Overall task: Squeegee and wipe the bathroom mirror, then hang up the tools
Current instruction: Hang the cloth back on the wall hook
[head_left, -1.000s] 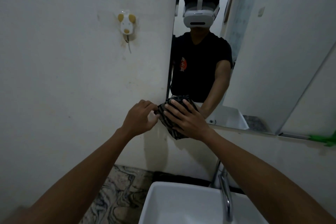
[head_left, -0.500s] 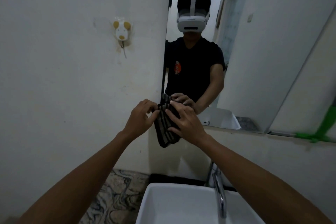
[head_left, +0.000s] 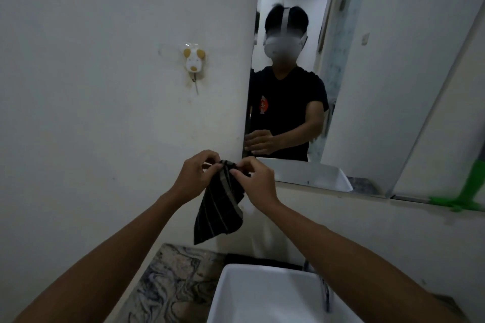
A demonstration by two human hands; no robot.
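Observation:
A dark striped cloth (head_left: 219,207) hangs down in front of the wall, just left of the mirror's lower left corner. My left hand (head_left: 195,176) and my right hand (head_left: 256,182) both pinch its top edge, close together. The mirror (head_left: 367,86) fills the upper right and reflects a person in a black shirt. A green squeegee (head_left: 469,191) leans at the far right, on the ledge under the mirror. A small white and yellow wall hook (head_left: 194,60) sits on the wall, up and left of my hands.
A white basin (head_left: 262,296) lies below my hands, with a metal tap (head_left: 325,294) at its back right. A marbled counter (head_left: 173,286) runs to the left of the basin. The white wall (head_left: 91,113) takes up the whole left side.
The cloth was bunched against the mirror's lower corner under my right palm. Now it is off the glass, unfolded and hanging, pinched at the top by both hands.

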